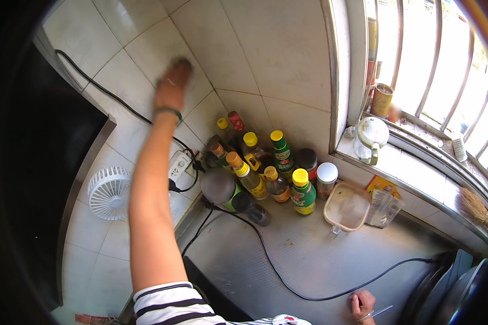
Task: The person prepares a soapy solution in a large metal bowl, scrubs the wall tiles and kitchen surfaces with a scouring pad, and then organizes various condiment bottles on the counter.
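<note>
My left hand [173, 86], blurred and wearing a dark green wristband, reaches up to the white wall tiles [146, 65] near the corner. A small dark pad or cloth [183, 64] shows at its fingertips, too blurred to name exactly. My right hand [362, 304] is curled into a loose fist low over the metal countertop [309, 260], with nothing visible in it. A thin pale strip [381, 311] sticks out at that wrist. Below my left hand, several sauce bottles [282, 156] with yellow, orange and red caps crowd the corner.
A power strip [180, 162] with black plugs and a white fan [110, 194] flank my left forearm. A black cable [264, 243] crosses the countertop. A plastic container [347, 206] stands beside the bottles. A glass jug [370, 140] sits on the sill by the barred window; pans [451, 292] stand right.
</note>
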The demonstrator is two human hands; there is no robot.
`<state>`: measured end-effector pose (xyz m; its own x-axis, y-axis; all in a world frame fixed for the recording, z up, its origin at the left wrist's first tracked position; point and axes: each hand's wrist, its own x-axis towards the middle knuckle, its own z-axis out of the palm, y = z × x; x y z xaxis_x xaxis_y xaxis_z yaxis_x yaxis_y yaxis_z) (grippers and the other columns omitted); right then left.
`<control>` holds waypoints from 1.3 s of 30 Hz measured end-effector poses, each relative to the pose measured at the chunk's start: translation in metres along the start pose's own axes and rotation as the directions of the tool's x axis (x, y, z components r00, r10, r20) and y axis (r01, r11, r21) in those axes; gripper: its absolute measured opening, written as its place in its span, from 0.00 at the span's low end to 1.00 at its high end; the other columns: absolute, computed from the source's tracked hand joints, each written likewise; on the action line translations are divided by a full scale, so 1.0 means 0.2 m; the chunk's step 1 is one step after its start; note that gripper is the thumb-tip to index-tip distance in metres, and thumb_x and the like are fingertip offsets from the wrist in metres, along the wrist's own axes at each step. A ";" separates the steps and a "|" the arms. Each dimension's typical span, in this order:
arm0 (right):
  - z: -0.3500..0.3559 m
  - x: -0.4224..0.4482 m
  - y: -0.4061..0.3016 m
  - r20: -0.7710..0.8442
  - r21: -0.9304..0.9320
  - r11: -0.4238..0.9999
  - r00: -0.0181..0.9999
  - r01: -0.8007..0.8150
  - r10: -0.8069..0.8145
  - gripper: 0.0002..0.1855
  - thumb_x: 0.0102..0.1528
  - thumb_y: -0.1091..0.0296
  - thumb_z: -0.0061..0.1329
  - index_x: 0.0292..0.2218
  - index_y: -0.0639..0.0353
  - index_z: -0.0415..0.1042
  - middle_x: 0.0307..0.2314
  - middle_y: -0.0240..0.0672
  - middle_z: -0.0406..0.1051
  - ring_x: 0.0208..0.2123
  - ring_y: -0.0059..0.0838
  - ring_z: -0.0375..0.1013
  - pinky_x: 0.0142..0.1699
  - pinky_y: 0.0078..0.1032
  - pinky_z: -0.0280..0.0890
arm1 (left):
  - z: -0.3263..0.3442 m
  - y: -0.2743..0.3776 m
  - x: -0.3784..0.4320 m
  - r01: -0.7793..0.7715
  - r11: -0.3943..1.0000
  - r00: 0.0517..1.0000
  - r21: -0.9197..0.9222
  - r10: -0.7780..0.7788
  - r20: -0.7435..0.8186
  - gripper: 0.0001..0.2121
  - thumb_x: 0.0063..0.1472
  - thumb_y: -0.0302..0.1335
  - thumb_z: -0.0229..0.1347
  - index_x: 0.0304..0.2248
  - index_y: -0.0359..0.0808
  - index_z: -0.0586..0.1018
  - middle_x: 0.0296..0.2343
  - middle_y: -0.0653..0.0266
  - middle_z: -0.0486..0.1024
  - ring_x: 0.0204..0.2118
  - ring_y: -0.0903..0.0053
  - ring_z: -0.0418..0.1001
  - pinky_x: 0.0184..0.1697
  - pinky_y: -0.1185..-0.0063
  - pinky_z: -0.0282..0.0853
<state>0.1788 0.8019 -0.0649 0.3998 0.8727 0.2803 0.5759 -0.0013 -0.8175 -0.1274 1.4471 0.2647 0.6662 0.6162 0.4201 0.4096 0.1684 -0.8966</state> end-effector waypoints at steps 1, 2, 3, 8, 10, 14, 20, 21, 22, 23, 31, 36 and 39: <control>-0.02 0.01 -0.01 0.043 -0.026 0.999 0.998 -0.034 0.035 0.05 0.49 0.76 0.44 0.22 0.61 0.67 0.17 0.39 0.66 0.19 0.38 0.66 0.26 0.29 0.61 | -0.12 -0.12 0.20 0.212 0.971 0.977 0.112 -0.214 0.007 0.23 0.60 0.23 0.40 0.56 0.43 0.59 0.57 0.66 0.55 0.60 0.69 0.51 0.58 0.75 0.54; -0.05 0.03 -0.04 0.098 -0.037 0.998 0.994 -0.049 0.053 0.04 0.51 0.75 0.44 0.25 0.61 0.68 0.18 0.41 0.65 0.19 0.41 0.65 0.26 0.32 0.61 | -0.06 -0.32 0.31 0.306 0.912 0.941 -0.275 -0.334 -0.062 0.26 0.57 0.24 0.44 0.57 0.39 0.58 0.57 0.59 0.55 0.60 0.66 0.50 0.61 0.73 0.50; -0.06 0.05 -0.05 0.152 -0.038 0.998 0.987 -0.053 0.058 0.04 0.53 0.74 0.44 0.28 0.62 0.69 0.19 0.44 0.64 0.20 0.44 0.65 0.26 0.34 0.60 | 0.03 -0.48 0.43 0.360 0.865 0.864 -0.351 -0.451 -0.224 0.24 0.60 0.28 0.43 0.56 0.35 0.57 0.56 0.58 0.56 0.60 0.62 0.50 0.61 0.71 0.50; -0.04 0.05 -0.05 0.148 -0.093 0.996 0.989 -0.008 0.022 0.05 0.54 0.71 0.45 0.28 0.62 0.70 0.20 0.44 0.66 0.21 0.44 0.66 0.26 0.33 0.61 | -0.23 -0.22 0.81 0.474 -0.150 0.537 -0.868 -0.732 0.419 0.28 0.60 0.41 0.41 0.56 0.35 0.57 0.58 0.47 0.48 0.60 0.53 0.47 0.61 0.62 0.45; -0.04 0.06 -0.08 0.124 -0.099 0.995 0.991 -0.032 0.044 0.05 0.53 0.71 0.45 0.27 0.61 0.69 0.19 0.44 0.65 0.21 0.44 0.65 0.26 0.34 0.60 | -0.46 0.00 0.75 0.352 -0.414 0.384 -0.839 -0.754 0.533 0.26 0.62 0.38 0.37 0.56 0.33 0.57 0.58 0.47 0.49 0.60 0.52 0.46 0.62 0.63 0.43; -0.01 0.00 -0.04 0.033 -0.121 0.992 0.999 -0.022 0.026 0.05 0.45 0.76 0.47 0.19 0.61 0.66 0.16 0.38 0.66 0.18 0.36 0.66 0.24 0.27 0.60 | -1.09 0.29 0.50 -0.029 -0.476 0.673 -0.879 -0.659 0.335 0.28 0.66 0.39 0.33 0.58 0.29 0.47 0.59 0.41 0.39 0.62 0.49 0.37 0.63 0.63 0.37; -0.02 0.00 -0.06 0.034 -0.057 0.998 0.999 0.020 -0.018 0.05 0.44 0.76 0.48 0.19 0.60 0.67 0.14 0.38 0.64 0.17 0.38 0.65 0.23 0.29 0.58 | -1.68 0.80 0.02 -0.131 -0.329 0.893 -0.935 -0.448 0.032 0.27 0.66 0.38 0.38 0.61 0.42 0.46 0.60 0.44 0.36 0.62 0.47 0.33 0.63 0.61 0.35; -0.03 0.00 -0.05 0.035 -0.082 0.996 0.999 0.030 -0.027 0.05 0.44 0.76 0.48 0.19 0.60 0.67 0.15 0.38 0.64 0.17 0.38 0.65 0.23 0.29 0.59 | -1.62 0.75 0.07 -0.137 -0.294 0.874 -0.946 -0.486 0.025 0.26 0.66 0.38 0.37 0.61 0.45 0.46 0.60 0.46 0.36 0.62 0.48 0.34 0.63 0.62 0.35; -0.03 0.01 -0.04 0.030 -0.096 0.995 0.999 0.036 -0.034 0.05 0.44 0.76 0.48 0.19 0.60 0.67 0.15 0.38 0.65 0.17 0.38 0.65 0.23 0.29 0.59 | -1.53 0.69 0.13 -0.191 -0.181 0.836 -0.965 -0.545 -0.063 0.26 0.64 0.35 0.40 0.60 0.44 0.50 0.60 0.46 0.38 0.62 0.45 0.34 0.63 0.62 0.40; -0.02 0.00 -0.05 0.033 -0.104 0.994 0.999 0.040 -0.037 0.05 0.45 0.76 0.48 0.19 0.61 0.67 0.15 0.38 0.65 0.17 0.38 0.65 0.23 0.29 0.59 | -1.37 0.67 0.23 -0.140 -0.042 0.714 -0.989 -0.696 -0.072 0.26 0.64 0.34 0.39 0.60 0.42 0.50 0.60 0.48 0.40 0.63 0.50 0.36 0.63 0.63 0.41; -0.01 0.01 -0.06 0.059 -0.118 0.993 0.998 0.023 -0.016 0.05 0.43 0.74 0.50 0.19 0.60 0.67 0.14 0.38 0.65 0.16 0.37 0.65 0.22 0.29 0.59 | -0.95 0.57 0.43 0.091 -0.611 0.687 -0.786 -0.533 0.494 0.26 0.65 0.42 0.31 0.54 0.29 0.56 0.57 0.43 0.46 0.59 0.56 0.48 0.61 0.65 0.42; -0.05 0.01 -0.07 0.052 -0.124 0.992 0.999 0.006 0.000 0.05 0.43 0.75 0.50 0.18 0.59 0.67 0.14 0.37 0.64 0.16 0.36 0.65 0.21 0.28 0.58 | -1.32 0.65 0.31 -0.049 -0.491 0.724 -0.870 -0.617 0.308 0.32 0.65 0.48 0.29 0.61 0.35 0.45 0.61 0.49 0.36 0.64 0.58 0.31 0.64 0.67 0.27; 0.00 -0.02 -0.05 0.058 -0.082 0.997 0.998 0.008 -0.003 0.06 0.43 0.74 0.50 0.18 0.59 0.67 0.13 0.36 0.64 0.15 0.36 0.64 0.21 0.28 0.58 | -0.67 0.42 0.42 -0.034 -0.832 0.686 -0.554 -0.423 0.592 0.33 0.64 0.50 0.30 0.60 0.34 0.47 0.61 0.48 0.39 0.64 0.58 0.33 0.64 0.67 0.29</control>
<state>0.1706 0.7985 -0.0574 0.3558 0.8997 0.2530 0.6359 -0.0347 -0.7710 0.0456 1.4100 0.2435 -0.0854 0.8073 0.5839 -0.0182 -0.5872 0.8092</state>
